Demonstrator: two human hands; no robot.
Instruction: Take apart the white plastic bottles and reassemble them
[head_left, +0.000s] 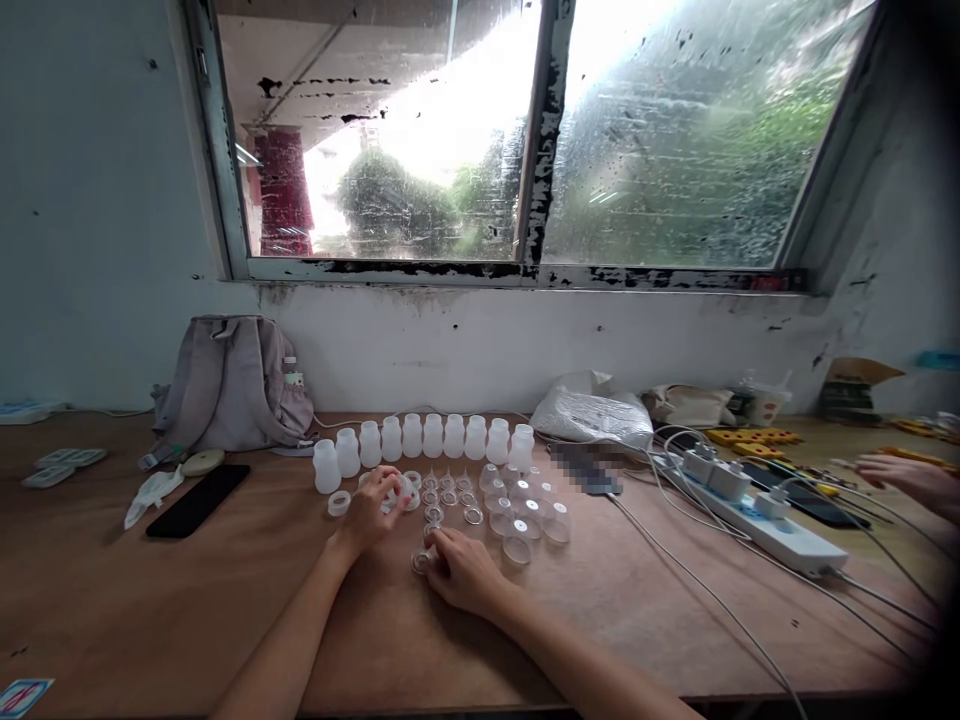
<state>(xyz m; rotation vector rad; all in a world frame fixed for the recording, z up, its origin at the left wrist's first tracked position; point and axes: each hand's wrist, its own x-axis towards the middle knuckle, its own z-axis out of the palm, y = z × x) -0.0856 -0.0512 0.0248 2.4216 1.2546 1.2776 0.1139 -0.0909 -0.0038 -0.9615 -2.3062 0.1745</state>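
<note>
My left hand (373, 508) is over the row of white bottle collar rings (339, 503), its thumb and fingers curled round one of them. My right hand (469, 572) is closed, fingertips down among clear bottle nipples (448, 484); what they grip is hidden. A clear nipple (421, 562) lies just left of those fingertips, flange showing. Behind the hands, several frosted white bottles (412, 436) stand upright in a curved row. Clear dome caps (517, 542) are grouped to the right of the nipples.
A black phone (199, 501) and grey backpack (229, 385) are at left. At right are a power strip (772, 530) with chargers, trailing white cables (694, 585), and a plastic-wrapped bag (592, 418). Another person's hand (911, 478) reaches in at far right. The table's front edge is near.
</note>
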